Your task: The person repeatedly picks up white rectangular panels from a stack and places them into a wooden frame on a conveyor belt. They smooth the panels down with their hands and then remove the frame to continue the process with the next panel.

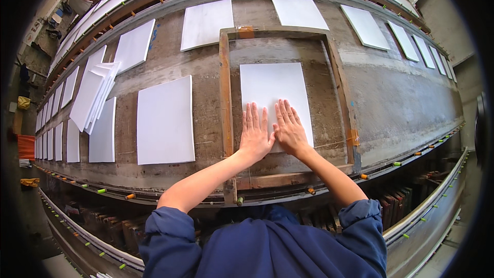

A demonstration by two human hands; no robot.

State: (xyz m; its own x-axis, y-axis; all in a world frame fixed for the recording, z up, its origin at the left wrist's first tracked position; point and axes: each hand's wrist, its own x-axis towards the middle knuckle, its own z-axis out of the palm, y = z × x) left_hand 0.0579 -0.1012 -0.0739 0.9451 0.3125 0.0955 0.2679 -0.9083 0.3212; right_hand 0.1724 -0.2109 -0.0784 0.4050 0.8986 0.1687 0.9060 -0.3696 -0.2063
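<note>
Sheet (274,83), near half under left hand (254,137), right hand (291,131); wooden frame (225,92) around

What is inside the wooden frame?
Inside the wooden frame, one white sheet lies with brown table surface visible around it. The left hand and right hand rest flat on the sheet's lower half, covering some of it; anything beneath the sheet is hidden.

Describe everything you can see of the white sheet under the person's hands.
The white sheet is roughly rectangular, with a smooth, paper- or board-like look and no visible marks. It lies flat over the worn table, inside the wooden frame and apart from its bars. The left hand and right hand lie palm-down over its near part, hiding some.
</note>
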